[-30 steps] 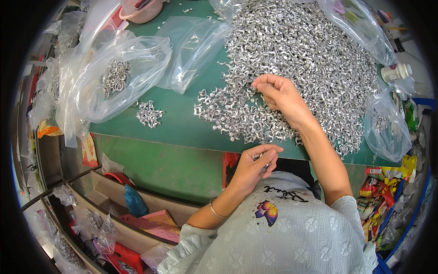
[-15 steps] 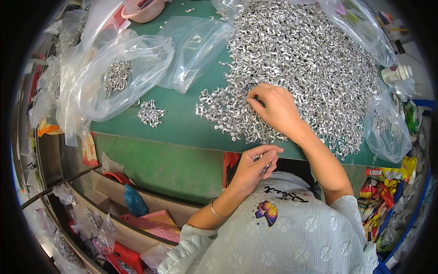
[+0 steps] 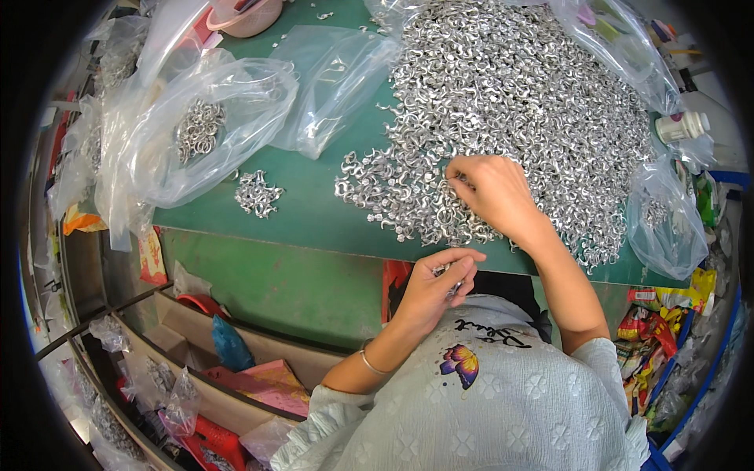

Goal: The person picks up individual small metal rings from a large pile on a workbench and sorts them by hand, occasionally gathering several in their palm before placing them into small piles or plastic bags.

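Note:
A big heap of small curved silvery metal pieces covers much of the green table. My right hand rests at the heap's near left part, thumb and fingers bent together in a pinch; whatever is between the fingertips is hidden. Just off the table's near edge, my left hand is curled round a few small metal pieces, which glint between thumb and fingers. A separate little pile of metal pieces lies further left on the table.
An open clear plastic bag with metal rings inside stands at the left, beside a flat clear bag. A pink basket sits at the far left. At right are a white bottle and another clear bag.
My right hand has shifted a little to the right over the heap, its fingers still bent together. The left hand stays almost where it was, curled round the metal pieces.

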### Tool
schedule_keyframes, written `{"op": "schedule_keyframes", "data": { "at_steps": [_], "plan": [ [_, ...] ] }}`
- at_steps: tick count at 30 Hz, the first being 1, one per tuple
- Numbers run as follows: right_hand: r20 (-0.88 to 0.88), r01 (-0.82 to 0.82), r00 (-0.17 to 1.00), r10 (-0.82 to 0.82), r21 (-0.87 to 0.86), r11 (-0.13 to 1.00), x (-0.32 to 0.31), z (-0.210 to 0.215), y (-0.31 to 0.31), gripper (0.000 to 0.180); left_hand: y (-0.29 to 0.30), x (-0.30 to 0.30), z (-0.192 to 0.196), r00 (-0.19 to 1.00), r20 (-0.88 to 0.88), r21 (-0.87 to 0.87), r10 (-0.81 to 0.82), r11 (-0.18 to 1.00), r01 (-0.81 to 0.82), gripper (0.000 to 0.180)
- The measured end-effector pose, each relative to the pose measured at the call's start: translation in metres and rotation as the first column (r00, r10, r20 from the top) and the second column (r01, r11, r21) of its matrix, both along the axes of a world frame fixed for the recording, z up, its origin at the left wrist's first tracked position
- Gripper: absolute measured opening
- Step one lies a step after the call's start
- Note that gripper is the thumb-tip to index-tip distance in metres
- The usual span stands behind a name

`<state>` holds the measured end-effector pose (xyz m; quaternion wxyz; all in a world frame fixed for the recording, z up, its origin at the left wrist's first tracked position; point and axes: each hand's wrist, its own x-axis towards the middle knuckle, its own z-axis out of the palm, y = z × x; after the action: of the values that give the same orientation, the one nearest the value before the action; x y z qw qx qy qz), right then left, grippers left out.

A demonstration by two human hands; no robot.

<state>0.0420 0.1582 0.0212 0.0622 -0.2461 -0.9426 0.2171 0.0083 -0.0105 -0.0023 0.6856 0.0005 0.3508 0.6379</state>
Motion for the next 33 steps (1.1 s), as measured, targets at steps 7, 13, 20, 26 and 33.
{"op": "schedule_keyframes", "data": {
  "at_steps": [7, 13, 20, 26, 33],
  "plan": [
    [-0.029, -0.1, 0.995, 0.1, 0.002, 0.995, -0.005, -0.007, -0.015, 0.009, 0.003, 0.001, 0.001, 1.0, -0.01, 0.025, -0.018, 1.0, 0.018, 0.02],
    [0.019, -0.092, 0.996, 0.091, 0.05, 0.995, -0.008, -0.009, -0.018, 0.008, 0.002, 0.001, 0.001, 1.0, -0.015, 0.018, -0.011, 1.0, 0.011, 0.02],
    [0.074, 0.1, 0.992, -0.1, 0.012, 0.995, -0.005, 0.011, -0.006, 0.01, -0.001, 0.0, -0.001, 1.0, -0.008, 0.016, -0.005, 1.0, 0.005, 0.02],
    [-0.115, -0.087, 0.989, 0.089, 0.016, 0.996, -0.015, -0.008, -0.014, 0.01, 0.0, 0.0, 0.001, 1.0, -0.011, 0.029, -0.009, 1.0, 0.009, 0.02],
    [-0.038, -0.056, 0.998, 0.056, -0.014, 0.998, -0.02, -0.005, -0.016, 0.011, -0.003, 0.001, -0.002, 1.0, -0.01, 0.021, 0.011, 1.0, -0.01, 0.02]
  ]
}}
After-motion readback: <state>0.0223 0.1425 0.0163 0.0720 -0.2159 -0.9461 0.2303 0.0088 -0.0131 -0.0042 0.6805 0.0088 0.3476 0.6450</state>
